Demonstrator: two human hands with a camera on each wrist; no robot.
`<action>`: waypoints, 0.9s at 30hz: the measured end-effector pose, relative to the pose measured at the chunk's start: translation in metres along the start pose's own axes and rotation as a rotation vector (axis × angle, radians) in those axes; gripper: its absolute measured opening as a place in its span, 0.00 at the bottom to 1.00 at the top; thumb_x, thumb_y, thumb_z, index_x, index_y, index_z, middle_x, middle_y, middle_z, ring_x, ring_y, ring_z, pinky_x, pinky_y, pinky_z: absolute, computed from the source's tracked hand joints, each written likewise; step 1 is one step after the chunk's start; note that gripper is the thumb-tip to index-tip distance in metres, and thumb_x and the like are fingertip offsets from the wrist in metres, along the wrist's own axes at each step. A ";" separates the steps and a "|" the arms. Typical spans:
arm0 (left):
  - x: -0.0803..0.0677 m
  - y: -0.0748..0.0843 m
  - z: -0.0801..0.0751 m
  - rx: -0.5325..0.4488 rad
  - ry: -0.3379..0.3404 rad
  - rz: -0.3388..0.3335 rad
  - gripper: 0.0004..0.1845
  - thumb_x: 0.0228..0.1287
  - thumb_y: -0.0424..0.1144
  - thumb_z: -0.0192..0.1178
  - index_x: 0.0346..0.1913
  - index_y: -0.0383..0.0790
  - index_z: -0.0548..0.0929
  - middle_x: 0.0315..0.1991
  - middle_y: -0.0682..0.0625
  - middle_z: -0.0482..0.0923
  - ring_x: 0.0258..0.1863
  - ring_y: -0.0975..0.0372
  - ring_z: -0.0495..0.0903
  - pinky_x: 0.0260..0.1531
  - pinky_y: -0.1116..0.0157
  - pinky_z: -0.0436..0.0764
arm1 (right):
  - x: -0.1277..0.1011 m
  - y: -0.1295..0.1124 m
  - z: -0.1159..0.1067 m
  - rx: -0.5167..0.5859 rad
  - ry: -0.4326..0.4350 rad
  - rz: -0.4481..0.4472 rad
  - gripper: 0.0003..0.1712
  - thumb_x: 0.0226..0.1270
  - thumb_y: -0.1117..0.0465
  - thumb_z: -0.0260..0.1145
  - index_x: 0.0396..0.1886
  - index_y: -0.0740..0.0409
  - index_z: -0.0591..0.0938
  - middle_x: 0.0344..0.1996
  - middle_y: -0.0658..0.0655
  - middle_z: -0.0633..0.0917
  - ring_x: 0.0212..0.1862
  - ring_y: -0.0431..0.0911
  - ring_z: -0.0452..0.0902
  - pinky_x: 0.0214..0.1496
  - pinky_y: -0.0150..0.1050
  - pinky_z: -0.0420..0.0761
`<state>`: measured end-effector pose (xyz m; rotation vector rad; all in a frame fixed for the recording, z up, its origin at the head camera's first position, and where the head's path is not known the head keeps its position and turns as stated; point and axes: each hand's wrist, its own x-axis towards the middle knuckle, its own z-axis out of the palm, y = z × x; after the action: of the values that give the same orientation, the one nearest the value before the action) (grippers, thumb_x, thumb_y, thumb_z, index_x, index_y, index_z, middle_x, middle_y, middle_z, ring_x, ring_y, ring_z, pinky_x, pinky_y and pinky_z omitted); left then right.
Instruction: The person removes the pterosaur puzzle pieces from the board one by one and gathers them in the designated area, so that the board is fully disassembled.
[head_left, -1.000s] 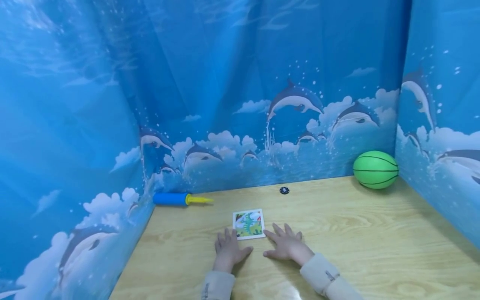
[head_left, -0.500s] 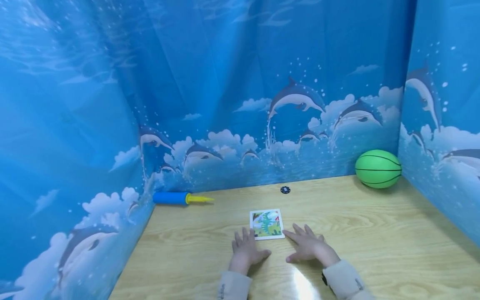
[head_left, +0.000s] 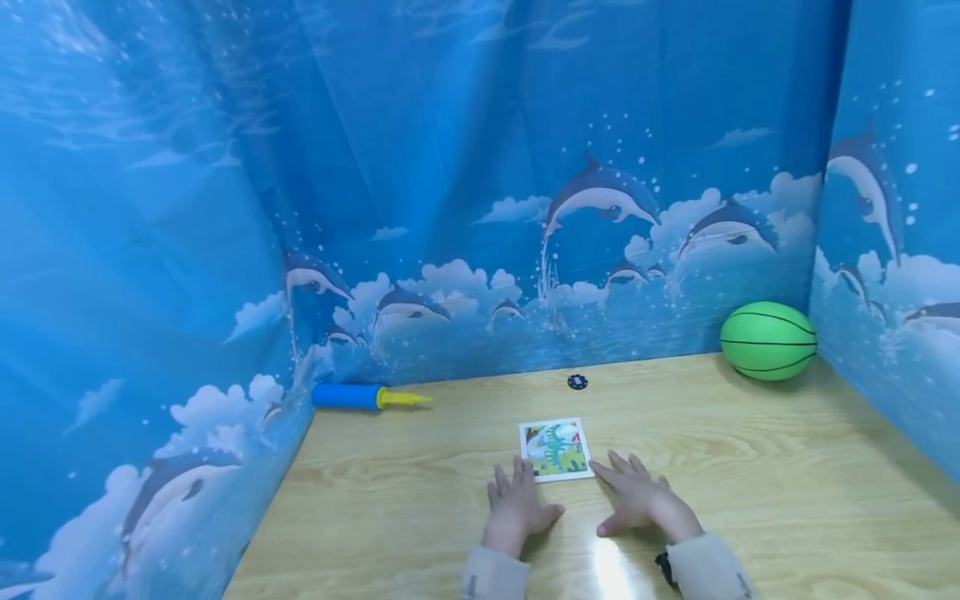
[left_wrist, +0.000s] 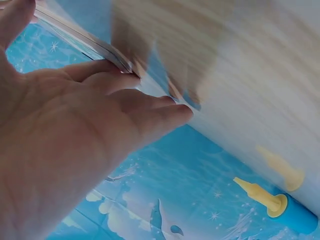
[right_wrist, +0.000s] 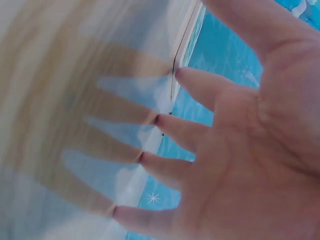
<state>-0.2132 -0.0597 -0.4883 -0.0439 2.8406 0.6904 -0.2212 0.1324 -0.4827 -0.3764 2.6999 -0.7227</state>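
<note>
A square white-bordered picture board [head_left: 556,450] with a green cartoon dinosaur lies flat on the wooden table, between the fingertips of both hands in the head view. My left hand [head_left: 517,507] spreads its fingers at the near left corner, fingertips right at the board's edge. At the near right corner, the index fingertip of my right hand [head_left: 641,497] meets the border, its other fingers fanned out over the tabletop. Both wrist views show straight fingers touching the glossy table, with the thin edge of the board [left_wrist: 82,37] beside them.
A blue hand pump [head_left: 348,396] with a yellow nozzle lies at the back left. Near the back edge is a black poker chip [head_left: 577,382]. A green ball with black lines [head_left: 768,342] sits in the back right corner. Dolphin-print curtains [head_left: 450,208] enclose the table [head_left: 390,517].
Both hands and the picture board have slid to the right across the table, keeping the same arrangement. The head view has shifted slightly; the pump, chip and ball stay put.
</note>
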 end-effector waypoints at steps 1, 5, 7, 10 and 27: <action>0.000 0.001 0.001 -0.002 -0.005 0.004 0.46 0.46 0.54 0.63 0.65 0.32 0.57 0.67 0.39 0.50 0.65 0.38 0.39 0.61 0.42 0.41 | -0.001 0.001 0.000 -0.001 0.000 0.002 0.57 0.30 0.45 0.74 0.65 0.54 0.62 0.66 0.68 0.53 0.64 0.69 0.39 0.51 0.75 0.37; -0.003 0.004 0.002 -0.003 -0.021 0.007 0.45 0.48 0.52 0.63 0.65 0.32 0.57 0.67 0.40 0.50 0.65 0.39 0.39 0.62 0.43 0.40 | -0.004 0.001 -0.001 0.002 -0.003 -0.002 0.56 0.29 0.47 0.74 0.64 0.56 0.62 0.65 0.69 0.53 0.63 0.70 0.40 0.51 0.75 0.38; -0.003 0.004 0.003 0.006 -0.028 0.007 0.44 0.49 0.52 0.62 0.65 0.32 0.57 0.67 0.40 0.49 0.65 0.39 0.39 0.62 0.43 0.40 | -0.005 0.001 -0.002 0.000 -0.008 -0.006 0.56 0.29 0.49 0.74 0.64 0.57 0.62 0.65 0.70 0.53 0.63 0.71 0.41 0.51 0.75 0.39; -0.004 0.005 0.004 0.014 -0.039 0.009 0.43 0.50 0.51 0.62 0.64 0.31 0.57 0.67 0.40 0.49 0.65 0.39 0.39 0.62 0.43 0.41 | -0.006 0.002 -0.002 -0.012 -0.011 -0.009 0.55 0.30 0.51 0.75 0.63 0.58 0.63 0.64 0.70 0.54 0.63 0.71 0.41 0.51 0.75 0.41; 0.002 0.012 0.002 0.035 -0.060 0.069 0.39 0.52 0.48 0.60 0.64 0.34 0.59 0.67 0.43 0.52 0.64 0.38 0.41 0.61 0.42 0.42 | -0.010 0.003 -0.013 0.013 0.016 0.009 0.52 0.31 0.55 0.74 0.62 0.62 0.65 0.63 0.72 0.56 0.62 0.71 0.43 0.52 0.74 0.47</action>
<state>-0.2160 -0.0483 -0.4849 0.0790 2.8067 0.6446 -0.2170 0.1443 -0.4716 -0.3567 2.7086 -0.7431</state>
